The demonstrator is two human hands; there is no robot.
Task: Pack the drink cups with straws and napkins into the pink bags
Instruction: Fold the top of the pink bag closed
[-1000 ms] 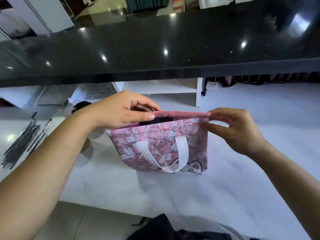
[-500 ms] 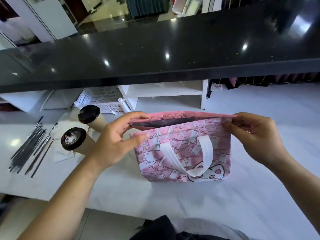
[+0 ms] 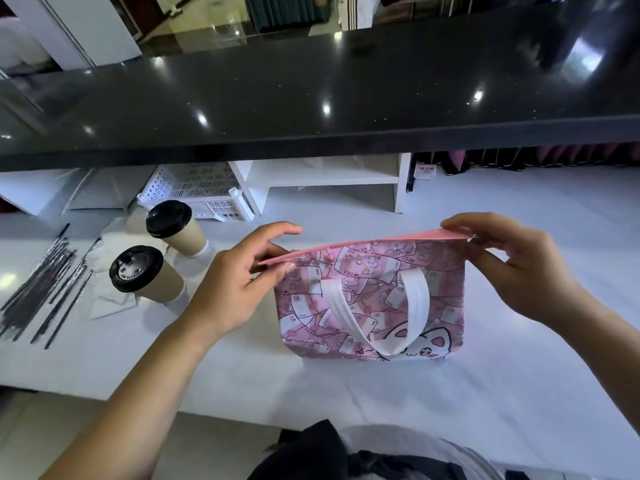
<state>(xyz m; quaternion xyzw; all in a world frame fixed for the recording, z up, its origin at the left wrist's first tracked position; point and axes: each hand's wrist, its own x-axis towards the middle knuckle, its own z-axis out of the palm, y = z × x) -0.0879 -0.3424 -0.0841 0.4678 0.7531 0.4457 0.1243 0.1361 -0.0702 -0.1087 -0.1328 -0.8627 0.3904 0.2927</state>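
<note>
Here, left hand (image 3: 230, 289), right hand (image 3: 519, 271) pinching pink bag (image 3: 367, 296) rim (interior hidden)

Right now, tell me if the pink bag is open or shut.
Shut: the bag's top edges lie flat together; left hand and right hand pinch its corners.
</note>
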